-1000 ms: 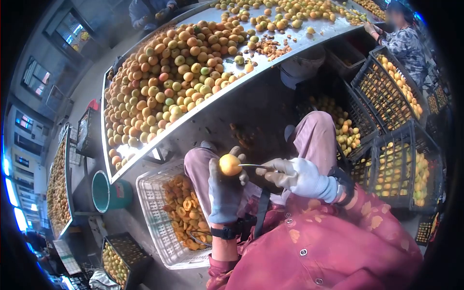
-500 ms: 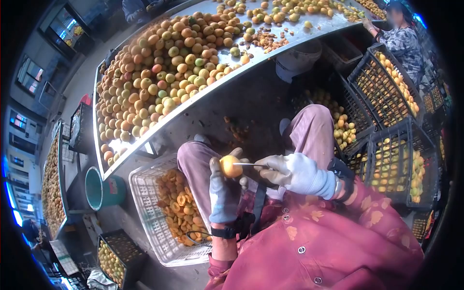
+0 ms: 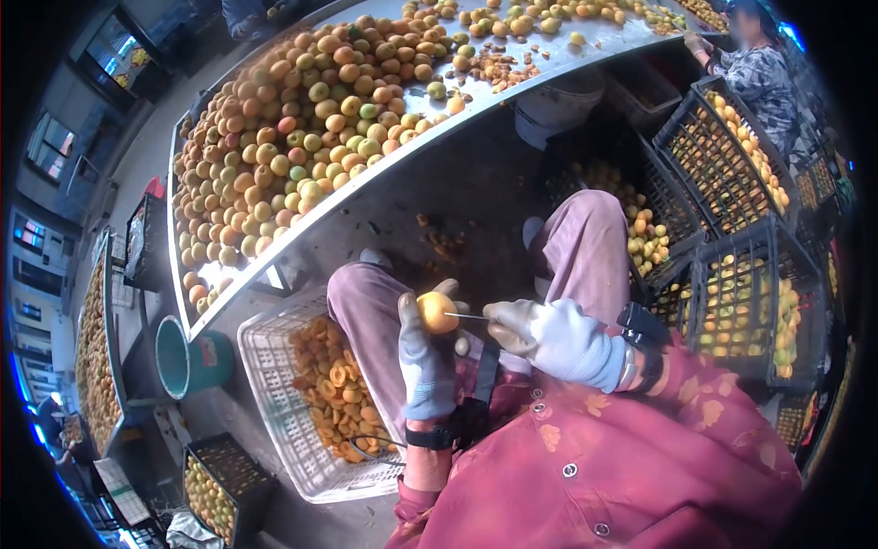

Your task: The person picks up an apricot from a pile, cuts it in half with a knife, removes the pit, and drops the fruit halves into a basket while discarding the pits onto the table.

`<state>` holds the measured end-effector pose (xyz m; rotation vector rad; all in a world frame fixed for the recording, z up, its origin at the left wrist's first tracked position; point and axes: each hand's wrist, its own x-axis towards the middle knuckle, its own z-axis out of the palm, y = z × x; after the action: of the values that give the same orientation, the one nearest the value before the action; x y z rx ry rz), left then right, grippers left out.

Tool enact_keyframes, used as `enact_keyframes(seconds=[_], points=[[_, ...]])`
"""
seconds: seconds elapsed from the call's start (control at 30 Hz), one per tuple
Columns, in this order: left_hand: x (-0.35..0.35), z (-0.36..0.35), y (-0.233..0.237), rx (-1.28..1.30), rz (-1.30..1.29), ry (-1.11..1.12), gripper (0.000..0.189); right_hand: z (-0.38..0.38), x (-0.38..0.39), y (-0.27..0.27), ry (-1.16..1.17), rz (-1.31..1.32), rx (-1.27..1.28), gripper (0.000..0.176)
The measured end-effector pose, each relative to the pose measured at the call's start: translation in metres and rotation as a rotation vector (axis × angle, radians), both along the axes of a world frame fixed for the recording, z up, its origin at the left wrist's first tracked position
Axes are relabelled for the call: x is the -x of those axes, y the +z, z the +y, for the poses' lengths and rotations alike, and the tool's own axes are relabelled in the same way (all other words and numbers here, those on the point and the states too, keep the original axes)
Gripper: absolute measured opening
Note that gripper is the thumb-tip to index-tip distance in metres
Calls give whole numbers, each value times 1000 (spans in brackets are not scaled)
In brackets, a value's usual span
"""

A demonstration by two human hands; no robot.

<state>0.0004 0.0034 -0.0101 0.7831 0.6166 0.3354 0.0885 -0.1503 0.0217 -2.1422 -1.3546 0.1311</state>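
Observation:
Between the gloved thumb and fingers of my left hand (image 3: 425, 352) is a whole orange-yellow apricot (image 3: 437, 313), held above my lap. My right hand (image 3: 553, 337), also gloved, is closed around a thin-bladed knife (image 3: 468, 317); its handle is hidden in the fist. The blade points left and its tip meets the right side of the apricot. Below and left of my left hand, a white plastic basket (image 3: 265, 393) beside my leg holds many halved apricots (image 3: 340, 384).
A metal table (image 3: 302, 222) in front carries a large heap of apricots (image 3: 302, 137). Black crates of fruit (image 3: 741, 302) stand on the right. A green bucket (image 3: 187, 357) and another crate (image 3: 224, 485) are at left. One person (image 3: 759, 78) works at far right.
The knife blade and my right hand have shifted slightly, with the tip still at the apricot. My left hand keeps its hold. The whole view has moved a little.

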Motion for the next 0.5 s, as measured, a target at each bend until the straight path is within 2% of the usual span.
enact_keyframes(seconds=[0.1,0.17,0.2,0.27,0.3,0.33,0.4,0.5], points=[[1,0,-1,12,40,6,69,1,3,-7,-16,76,15,22],[1,1,-12,157,-29,-135,72,2,6,-11,-23,148,29,22],[0,-1,-9,157,-29,-136,72,3,8,-14,-24,191,-22,20],[-4,-3,-2,255,85,-153,74,4,7,-19,-25,233,-73,18],[3,1,-5,143,32,-258,70,3,6,-21,-26,250,-67,19],[3,-2,-8,145,35,-261,70,2,6,-22,-26,269,-59,19],[0,-9,-9,-299,139,-42,65,0,4,-22,-24,258,-35,20],[10,0,-17,-334,9,-128,61,1,1,-16,-24,281,4,21]])
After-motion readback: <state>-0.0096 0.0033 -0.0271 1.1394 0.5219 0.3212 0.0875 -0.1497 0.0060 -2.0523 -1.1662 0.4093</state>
